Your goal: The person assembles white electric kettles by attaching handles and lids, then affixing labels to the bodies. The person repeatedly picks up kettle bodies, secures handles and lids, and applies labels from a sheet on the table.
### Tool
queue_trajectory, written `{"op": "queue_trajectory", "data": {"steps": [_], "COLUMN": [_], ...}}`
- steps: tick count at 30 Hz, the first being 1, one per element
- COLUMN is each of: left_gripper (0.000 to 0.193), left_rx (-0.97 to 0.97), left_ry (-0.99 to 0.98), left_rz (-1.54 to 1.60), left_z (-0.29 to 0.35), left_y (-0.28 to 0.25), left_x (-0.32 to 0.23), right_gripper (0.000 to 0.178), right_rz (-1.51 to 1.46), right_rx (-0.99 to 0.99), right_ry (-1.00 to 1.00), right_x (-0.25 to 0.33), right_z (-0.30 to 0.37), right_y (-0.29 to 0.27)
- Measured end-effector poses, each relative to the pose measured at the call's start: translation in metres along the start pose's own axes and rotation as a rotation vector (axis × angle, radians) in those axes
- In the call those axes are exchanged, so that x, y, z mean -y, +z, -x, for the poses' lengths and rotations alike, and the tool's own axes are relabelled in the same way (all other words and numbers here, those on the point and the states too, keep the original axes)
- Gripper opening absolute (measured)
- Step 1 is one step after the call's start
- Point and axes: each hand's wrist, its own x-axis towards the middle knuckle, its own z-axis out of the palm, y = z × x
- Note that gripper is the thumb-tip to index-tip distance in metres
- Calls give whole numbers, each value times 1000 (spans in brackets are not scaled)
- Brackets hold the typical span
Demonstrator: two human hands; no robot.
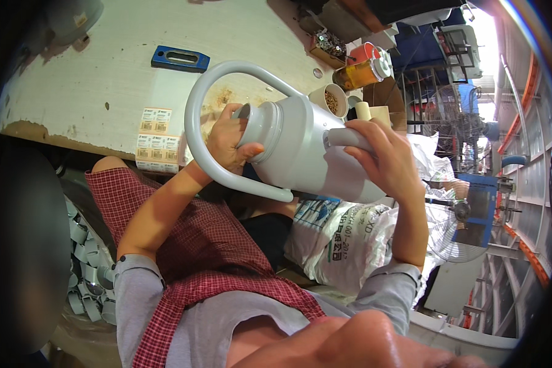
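A light-grey vacuum-jug body [300,150] with a large looped handle [196,116] lies tilted across my hands, above my lap at the table edge. My left hand [226,142] grips its round neck at the open mouth, thumb along the outer rim; some of its fingers are hidden behind or inside the neck. Against the jug's side, my right hand [387,156] closes over a small curved grey piece [349,138]. Whether that piece is fixed to the jug, I cannot tell.
On the worn table [122,67] are a blue holder [159,57], a label sheet [157,140], a cup of small brass-coloured parts [319,95] and a jar of amber liquid [354,75]. Grey rings [87,273] fill a bag at left. White sacks [349,239] and a fan [457,227] stand right.
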Motion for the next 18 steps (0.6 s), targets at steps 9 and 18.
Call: {"op": "queue_trajectory", "data": {"steps": [9, 18], "left_gripper": [45, 46], "left_rx": [-38, -7], "left_ry": [34, -18], "left_rz": [-10, 10], "left_z": [-3, -1], "left_y": [2, 0], "left_x": [-1, -3], "right_gripper": [34, 33], "right_rz": [-20, -74], "right_rx": [24, 51], "right_ry": [-26, 3], "right_x": [-1, -3], "right_z": [-4, -6], "right_y": [-2, 3]}}
